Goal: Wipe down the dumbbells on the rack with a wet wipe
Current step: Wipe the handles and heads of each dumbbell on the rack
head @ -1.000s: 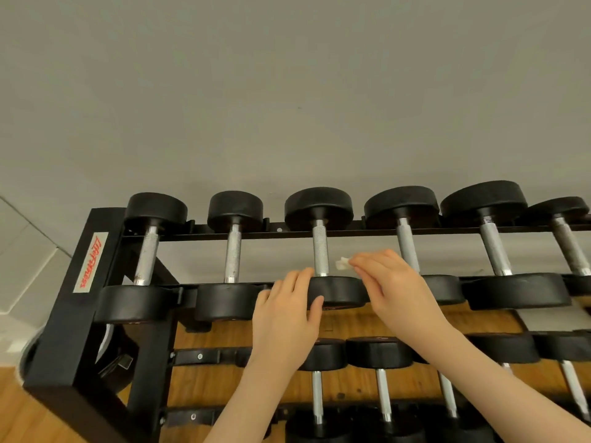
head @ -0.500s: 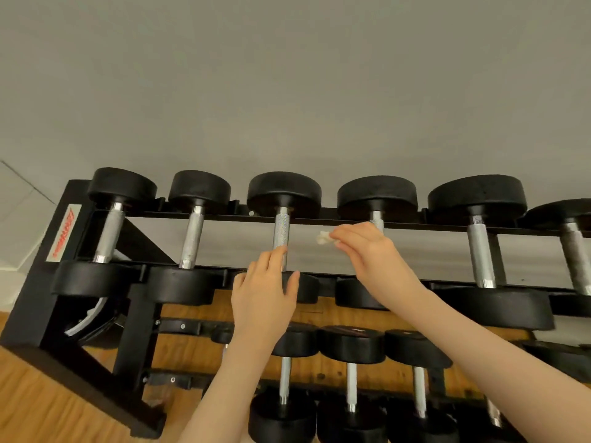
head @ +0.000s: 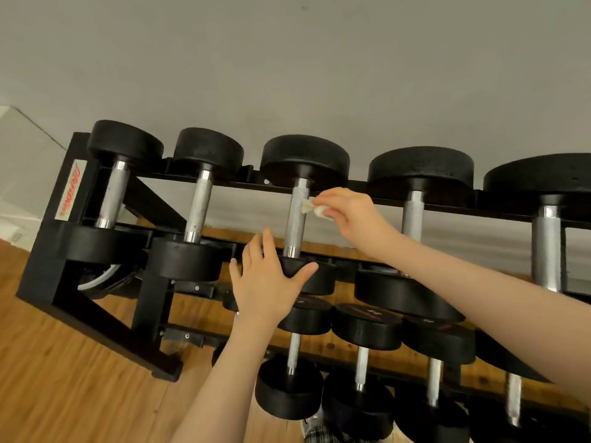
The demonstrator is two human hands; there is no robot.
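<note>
The black dumbbell rack [head: 48, 247] fills the middle of the view, its top row of black rubber-headed dumbbells running from 9 o'clock toward 3 o'clock. The third dumbbell [head: 295, 215] from the left end sits near the centre, its knurled steel handle pointing toward 12 o'clock. The right hand [head: 353, 214], just toward 2 o'clock from centre, pinches a small crumpled wet wipe [head: 311, 208] between thumb and fingertips, and the wipe touches the right side of that handle near its far end. The left hand [head: 267, 282], toward 6 o'clock from the wipe, lies flat with its fingers straight against the dumbbell's near head, thumb spread along the head's front rim. The two hands are apart, with the handle's bare length between them. A lower row of smaller dumbbells [head: 364, 327] sits toward 5 o'clock. A wooden floor [head: 64, 378] shows at 7 o'clock, and a grey wall [head: 287, 59] fills 12 o'clock.
</note>
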